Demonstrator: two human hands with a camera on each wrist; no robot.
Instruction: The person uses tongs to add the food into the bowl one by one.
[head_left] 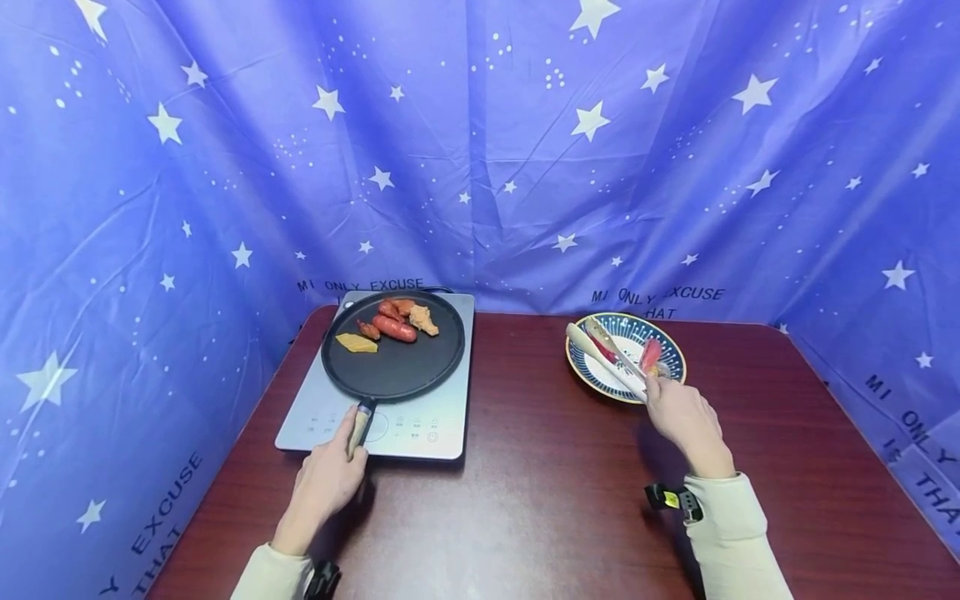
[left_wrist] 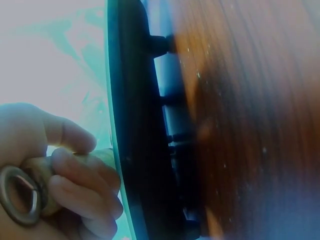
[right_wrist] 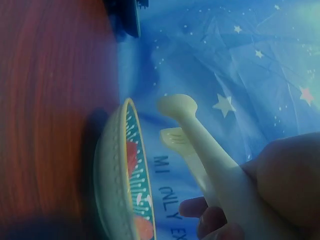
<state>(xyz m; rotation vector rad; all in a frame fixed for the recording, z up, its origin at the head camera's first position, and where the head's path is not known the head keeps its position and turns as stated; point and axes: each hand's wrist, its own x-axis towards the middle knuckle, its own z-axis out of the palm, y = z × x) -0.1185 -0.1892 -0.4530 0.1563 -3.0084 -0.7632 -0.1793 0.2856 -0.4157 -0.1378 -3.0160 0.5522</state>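
My left hand [head_left: 326, 479] grips the wooden handle [head_left: 360, 429] of a round black flat pan [head_left: 397, 375]. Several foods lie in the pan: a red sausage [head_left: 395, 329], a yellow ridged slice [head_left: 357, 342], a craggy tan piece [head_left: 423, 320] and smaller reddish pieces. My right hand [head_left: 690, 425] holds cream-coloured tongs [right_wrist: 210, 145], their tips apart with nothing seen between them in the right wrist view. The tongs reach over a patterned plate [head_left: 678, 348]. On the plate sit a pinkish-red piece [head_left: 650, 354] and other food, partly hidden by the tongs and hand.
Beneath the pan is a silver induction cooktop [head_left: 442, 433], at the left of a dark red wooden table [head_left: 525, 467]. A blue star-printed curtain [head_left: 480, 150] hangs behind and along both sides.
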